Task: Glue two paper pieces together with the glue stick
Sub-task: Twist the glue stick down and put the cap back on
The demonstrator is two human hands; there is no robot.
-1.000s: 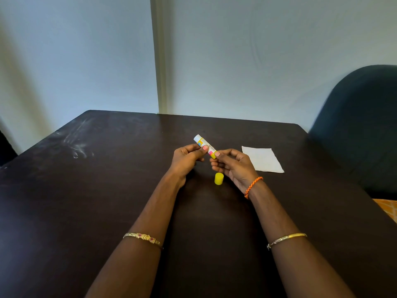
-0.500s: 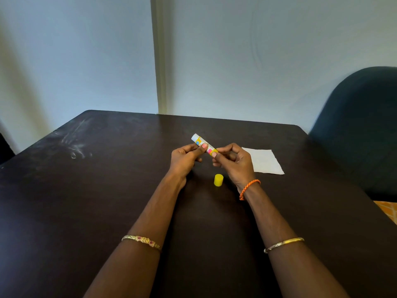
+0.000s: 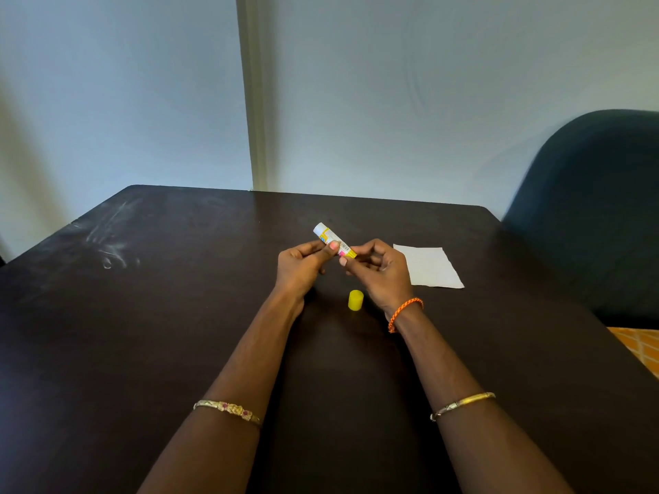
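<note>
An uncapped glue stick [image 3: 330, 237], white with a yellow and pink label, is held tilted above the dark table [image 3: 142, 315], open end pointing up and left. My left hand [image 3: 301, 267] pinches its middle. My right hand [image 3: 379, 270] grips its yellow base end with fingertips. The yellow cap [image 3: 356, 300] stands on the table just below and between my hands. A white paper piece [image 3: 429, 267] lies flat to the right of my right hand; whether it is one sheet or two stacked I cannot tell.
A dark blue chair [image 3: 592, 215] stands at the table's right side. A pale wall [image 3: 392, 101] rises right behind the far table edge. White smudges [image 3: 107, 244] mark the table's far left. An orange patterned surface [image 3: 638, 342] shows at the right edge.
My right hand has turned at the glue stick's base, its wrist swinging away from the cap. The stick has risen slightly. The cap and paper have stayed put.
</note>
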